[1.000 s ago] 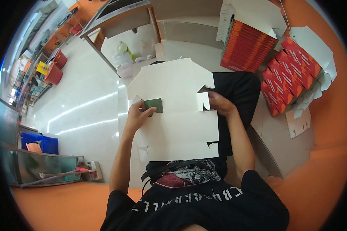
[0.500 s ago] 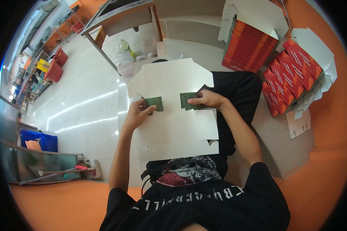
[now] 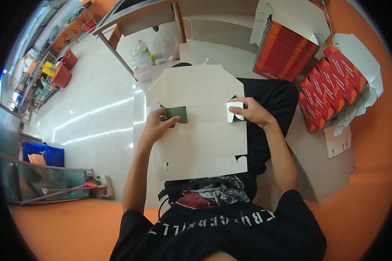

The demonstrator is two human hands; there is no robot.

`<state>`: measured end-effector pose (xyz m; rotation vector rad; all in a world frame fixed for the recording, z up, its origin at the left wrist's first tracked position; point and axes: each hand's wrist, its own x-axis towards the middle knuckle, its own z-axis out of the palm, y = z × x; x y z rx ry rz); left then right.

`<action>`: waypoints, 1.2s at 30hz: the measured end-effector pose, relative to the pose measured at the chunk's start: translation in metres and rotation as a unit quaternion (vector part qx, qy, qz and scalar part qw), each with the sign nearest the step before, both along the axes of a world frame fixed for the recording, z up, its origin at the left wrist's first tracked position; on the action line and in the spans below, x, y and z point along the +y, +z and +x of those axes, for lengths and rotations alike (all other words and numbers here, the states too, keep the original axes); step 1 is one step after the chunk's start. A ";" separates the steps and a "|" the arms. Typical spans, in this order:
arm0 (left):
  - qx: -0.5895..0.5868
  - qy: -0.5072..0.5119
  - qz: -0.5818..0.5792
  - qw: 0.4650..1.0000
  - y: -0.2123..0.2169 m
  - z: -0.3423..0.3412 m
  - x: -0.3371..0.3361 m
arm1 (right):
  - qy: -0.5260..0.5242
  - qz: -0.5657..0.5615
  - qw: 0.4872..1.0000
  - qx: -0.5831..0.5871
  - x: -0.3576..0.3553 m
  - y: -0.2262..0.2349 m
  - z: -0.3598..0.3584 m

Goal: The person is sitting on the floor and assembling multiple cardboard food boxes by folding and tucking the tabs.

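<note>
In the head view, with clock hours read from the middle of the cardboard sheet, the left hand is seen at nine o'clock, closed on a small rectangular green flap, which is pinned by the thumb from above. At three o'clock the right hand is laid on a white flap — the thumb is pressed on its face, but whether it is pinched from beneath cannot be told.

The sheet is spread flat across the lap, smooth, off-white and lightly creased, its far corners cut at a slant and its sides notched with curved slots. Dark cloth trousers are seen at two o'clock, and a black printed shirt at six.

Between one and two o'clock a tight row of red cartons is stood; a second, slanted stack, with pale flaps spread, is set nearer three. Behind them a plain orange wall is curved by the lens.

At eleven o'clock a metal table is placed, with translucent plastic jugs below it. The glossy tiled floor is streaked with light toward nine — a blue crate is left beyond it.
</note>
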<state>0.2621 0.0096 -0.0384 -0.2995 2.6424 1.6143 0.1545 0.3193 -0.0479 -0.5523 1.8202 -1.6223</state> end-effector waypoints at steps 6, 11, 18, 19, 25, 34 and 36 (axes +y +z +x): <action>-0.016 -0.019 0.018 1.000 -0.001 -0.004 -0.006 | -0.033 -0.050 0.997 -0.051 -0.002 0.000 0.002; -0.020 -0.033 0.062 0.997 -0.008 -0.004 -0.013 | -0.066 -0.179 0.965 -0.180 -0.003 -0.028 0.005; -0.024 0.001 0.023 0.999 0.001 -0.002 -0.007 | -0.075 -0.175 0.967 -0.167 -0.005 -0.039 0.004; -0.006 -0.008 0.031 0.999 0.005 -0.001 -0.004 | -0.066 -0.181 0.968 -0.161 -0.006 -0.037 0.005; -0.044 0.069 -0.173 0.981 0.021 -0.006 0.022 | -0.089 -0.134 0.981 -0.105 -0.005 -0.019 0.010; 0.087 0.138 -0.357 0.920 0.017 0.000 0.055 | -0.138 0.035 0.990 0.020 0.001 -0.019 0.019; 0.080 0.107 -0.369 0.920 0.015 0.000 0.059 | -0.140 0.021 0.990 -0.006 0.004 -0.018 0.022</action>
